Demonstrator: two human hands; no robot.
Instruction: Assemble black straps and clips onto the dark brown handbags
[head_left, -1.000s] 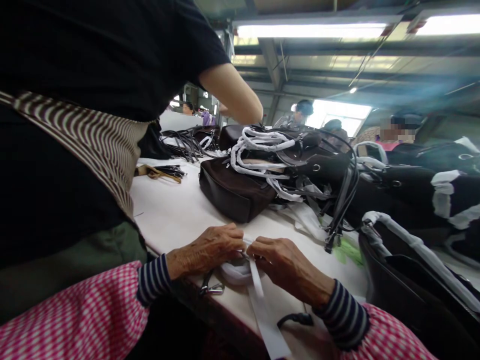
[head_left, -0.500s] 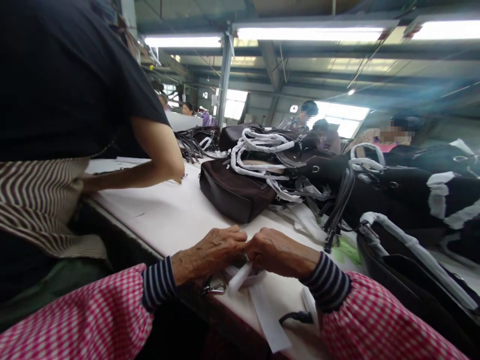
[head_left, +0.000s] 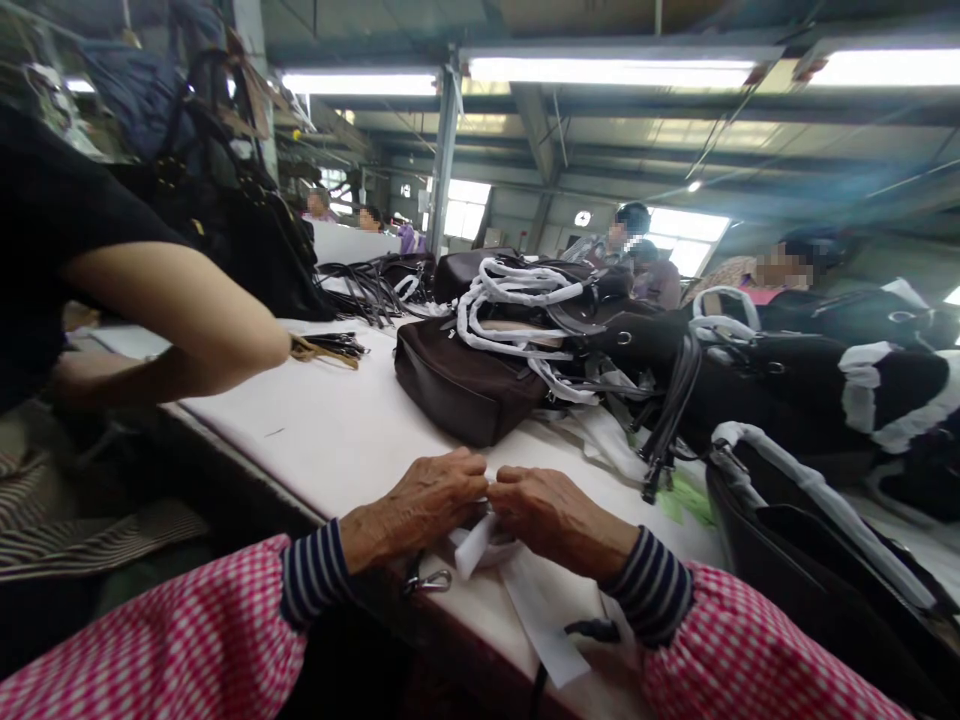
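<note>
white wrap strip (head_left: 474, 545) sits pinched in my left hand (head_left: 426, 497) and right hand (head_left: 564, 515); i think it could rip or slip loose if i tug too hard.

Fingers (head_left: 471, 480) of the left hand (head_left: 420, 505) and right hand (head_left: 566, 515) pinch a white strip (head_left: 474, 548); a metal clasp (head_left: 435, 581) lies just left of them, a dark bag (head_left: 454, 385) beyond.

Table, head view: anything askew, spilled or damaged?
No spill or damage stands out. Slightly untidy: the metal clip sits at the near edge of the table, and a white strip runs aslant nearby.
</note>
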